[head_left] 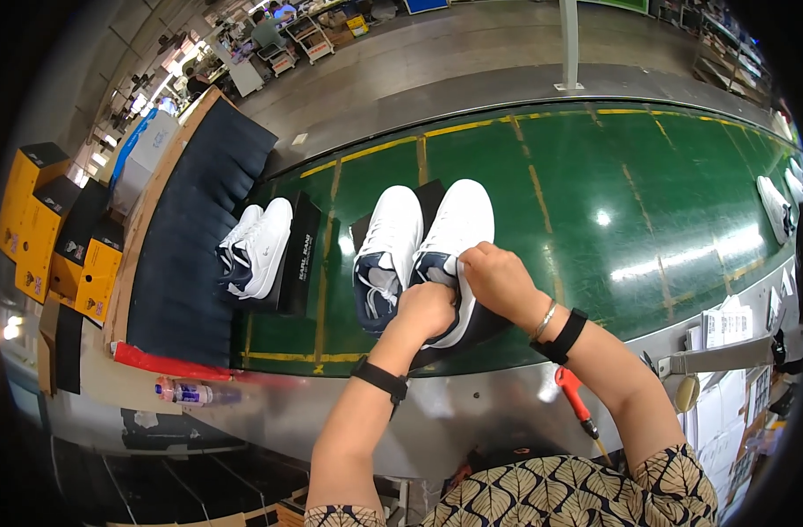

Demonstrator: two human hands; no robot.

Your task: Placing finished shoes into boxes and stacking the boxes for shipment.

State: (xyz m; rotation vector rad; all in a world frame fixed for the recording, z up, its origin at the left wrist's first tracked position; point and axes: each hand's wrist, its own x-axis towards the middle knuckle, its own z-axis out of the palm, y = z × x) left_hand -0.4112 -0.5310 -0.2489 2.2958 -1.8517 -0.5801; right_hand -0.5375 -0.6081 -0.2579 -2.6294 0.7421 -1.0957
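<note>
In front of me a pair of white sneakers with navy linings lies side by side on a black shoebox, toes pointing away. My left hand (426,310) reaches down into the opening of the right sneaker (458,215); its fingers are hidden inside. At that shoe's collar, on the right side, my right hand (504,279) is closed, thumb and fingers pinching the edge near the tongue. The left sneaker (392,224) stands untouched beside it, white laces tucked into its opening. Both wrists wear black bands.
The green conveyor belt (586,211) has yellow tape lines. Another white pair (265,241) sits on a black box (305,263) at left, by a dark curtain (195,237). More sneakers (774,209) are far right. A red-handled screwdriver (575,395) and a bottle (186,392) are near the front edge.
</note>
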